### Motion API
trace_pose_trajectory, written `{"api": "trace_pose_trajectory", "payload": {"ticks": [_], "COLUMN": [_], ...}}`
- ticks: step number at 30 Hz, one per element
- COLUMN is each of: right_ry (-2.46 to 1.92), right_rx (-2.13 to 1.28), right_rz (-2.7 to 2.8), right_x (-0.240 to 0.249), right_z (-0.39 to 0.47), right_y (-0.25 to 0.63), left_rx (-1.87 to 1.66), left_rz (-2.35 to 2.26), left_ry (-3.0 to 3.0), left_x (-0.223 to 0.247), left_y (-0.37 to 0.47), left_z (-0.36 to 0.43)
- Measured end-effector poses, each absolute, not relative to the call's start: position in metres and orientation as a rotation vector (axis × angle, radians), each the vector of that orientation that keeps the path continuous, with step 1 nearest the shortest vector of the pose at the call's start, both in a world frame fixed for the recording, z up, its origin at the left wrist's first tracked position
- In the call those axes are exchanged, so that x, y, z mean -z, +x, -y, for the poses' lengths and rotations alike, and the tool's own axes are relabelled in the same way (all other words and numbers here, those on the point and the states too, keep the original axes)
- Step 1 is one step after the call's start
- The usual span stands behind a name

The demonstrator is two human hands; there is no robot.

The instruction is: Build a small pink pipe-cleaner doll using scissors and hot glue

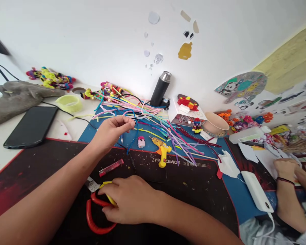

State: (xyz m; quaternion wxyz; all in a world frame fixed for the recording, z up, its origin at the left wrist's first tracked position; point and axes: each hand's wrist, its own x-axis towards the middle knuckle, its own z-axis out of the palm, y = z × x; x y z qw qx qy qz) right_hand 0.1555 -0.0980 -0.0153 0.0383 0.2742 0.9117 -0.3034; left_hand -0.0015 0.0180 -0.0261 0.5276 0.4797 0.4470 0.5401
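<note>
My left hand [113, 131] is raised over the near edge of the pile of pipe cleaners [153, 114], thumb and forefinger pinched. What they hold, if anything, is too small to tell. A blue pipe cleaner [137, 134] loops just past the fingertips; whether it is in the pinch I cannot tell. My right hand [132, 199] lies low on the dark mat, fingers curled on scissors [98, 231] with red handles and a yellow part. The blades point left, partly behind my left forearm. Beyond it lie a pink-red stick-like case [111, 167] and a small pink-and-white doll head [141, 142].
A yellow glue gun [163, 153] rests on the mat right of centre. At the back stands a black flask [160, 89]. A phone [30, 127] and yellow tape roll [68, 103] are left. A white power bank [257, 191] and another person's hands [287, 168] are right.
</note>
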Motion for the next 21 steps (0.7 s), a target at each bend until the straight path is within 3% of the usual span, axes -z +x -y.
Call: {"api": "trace_pose_trajectory", "payload": {"ticks": [5,10,16,21], "right_ry": [1.15,1.311,1.314,1.35], "right_rx": [1.668,2.583,3.037,3.382], "right_rz": [-2.507,-1.725,-1.336,-1.307], "right_x": [0.022,0.039,0.021,0.009], "right_z": [0.097,0.094,0.081,0.06], "right_y": [0.158,0.162,0.171,0.186], "left_rx": [-1.357,-1.499,-1.771,-1.677], "left_rz": [-1.046,-0.95,-0.877,-1.046], "left_ry": [1.156,1.131,0.999,0.903], "left_x": [0.021,0.01,-0.017,-0.032], "left_y": [-0.01,-0.02,-0.03,-0.023], "left_z": [-0.017,-0.011,-0.01,-0.009]}}
